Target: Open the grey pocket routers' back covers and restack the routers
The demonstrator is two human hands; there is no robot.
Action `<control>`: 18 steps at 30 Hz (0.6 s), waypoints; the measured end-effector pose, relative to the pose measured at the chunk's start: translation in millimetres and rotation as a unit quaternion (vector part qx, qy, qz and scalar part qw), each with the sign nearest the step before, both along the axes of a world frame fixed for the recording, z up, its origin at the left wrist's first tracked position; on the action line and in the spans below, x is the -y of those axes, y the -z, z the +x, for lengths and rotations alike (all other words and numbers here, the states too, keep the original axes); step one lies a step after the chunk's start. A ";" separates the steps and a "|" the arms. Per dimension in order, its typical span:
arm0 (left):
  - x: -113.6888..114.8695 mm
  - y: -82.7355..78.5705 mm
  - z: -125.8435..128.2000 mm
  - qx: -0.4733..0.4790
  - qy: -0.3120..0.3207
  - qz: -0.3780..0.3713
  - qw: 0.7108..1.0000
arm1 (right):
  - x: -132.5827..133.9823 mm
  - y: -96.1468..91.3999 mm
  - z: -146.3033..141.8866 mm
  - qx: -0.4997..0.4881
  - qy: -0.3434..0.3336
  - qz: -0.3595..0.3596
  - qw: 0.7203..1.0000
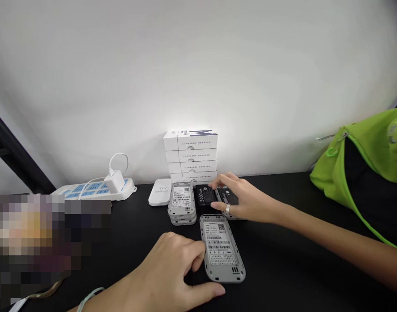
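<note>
My left hand [172, 271] rests on the black table, fingers curled against the left edge of a grey device [222, 249] lying face down with white barcode labels showing. My right hand [247, 199] reaches forward over two black batteries [205, 195] marked 3000 mAh, with its fingertips pinching the right one [227, 196]. A ring sits on one finger. Left of the batteries stands a stack of grey devices [182, 208].
A stack of white boxes [192, 156] stands against the white wall. Beside it lie a white cover [160, 191] and a white and blue power strip [97, 189] with a charger plugged in. A green bag [370, 160] sits at right. A pixelated patch covers the lower left.
</note>
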State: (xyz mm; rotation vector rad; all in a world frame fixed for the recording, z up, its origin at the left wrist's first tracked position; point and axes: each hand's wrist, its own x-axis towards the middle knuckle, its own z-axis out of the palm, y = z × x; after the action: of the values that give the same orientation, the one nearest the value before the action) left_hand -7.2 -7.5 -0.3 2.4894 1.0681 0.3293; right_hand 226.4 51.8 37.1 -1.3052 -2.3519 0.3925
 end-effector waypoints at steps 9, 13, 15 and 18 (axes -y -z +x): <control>-1.6 -1.0 1.1 0.003 0.005 0.001 1.000 | -13.5 4.2 -8.7 0.030 -0.017 -0.027 0.999; -0.4 -0.5 1.2 0.005 0.006 0.003 1.000 | -15.8 5.8 -10.5 0.019 -0.019 -0.033 0.999; -0.2 -0.5 1.1 0.007 0.006 0.005 1.000 | -17.3 5.9 -10.0 -0.004 -0.020 -0.023 1.000; -0.8 -0.6 1.3 0.011 0.008 0.008 1.000 | -11.5 5.4 -4.9 -0.064 -0.021 -0.014 0.998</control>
State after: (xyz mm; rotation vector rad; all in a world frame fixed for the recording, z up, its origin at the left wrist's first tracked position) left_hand -5.9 -6.7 0.3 2.5000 1.0408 0.3617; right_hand 221.5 63.4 31.7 -1.2083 -2.2777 0.5070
